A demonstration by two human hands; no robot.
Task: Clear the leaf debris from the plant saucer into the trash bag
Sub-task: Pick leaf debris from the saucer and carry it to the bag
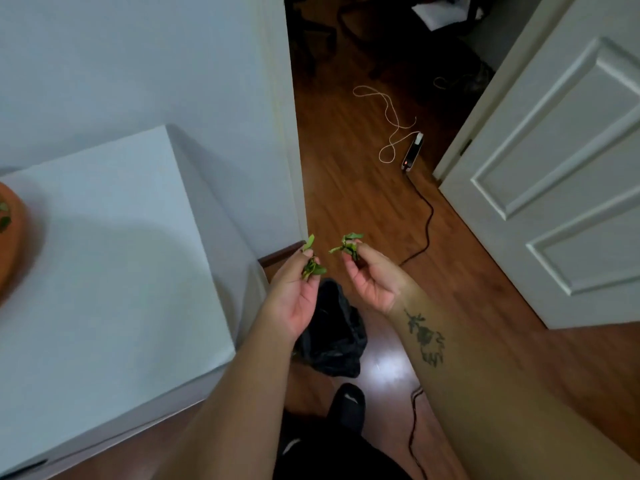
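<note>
Leaf debris, green and crumpled, is split between my two hands: a small bunch [311,263] pinched at the fingertips of my left hand [294,299], and a second bunch [348,245] pinched between thumb and fingers of my right hand [372,284]. Both hands are palm-up, close together but not touching, and neither has let go. Directly below and between them, on the brown wooden floor [363,188], lies the crumpled black plastic trash bag [334,344]; I cannot tell whether its mouth is open. Well off to the left of my left hand, at the far edge of the white tabletop [114,254], sits the round terracotta plant saucer [12,237], only partly in view, with a few green leaf scraps [4,216] visible on it. I judge the task partway done: these two handfuls are lifted and positioned over the bag but not yet dropped, and at least one more trip to the saucer seems needed.
</note>
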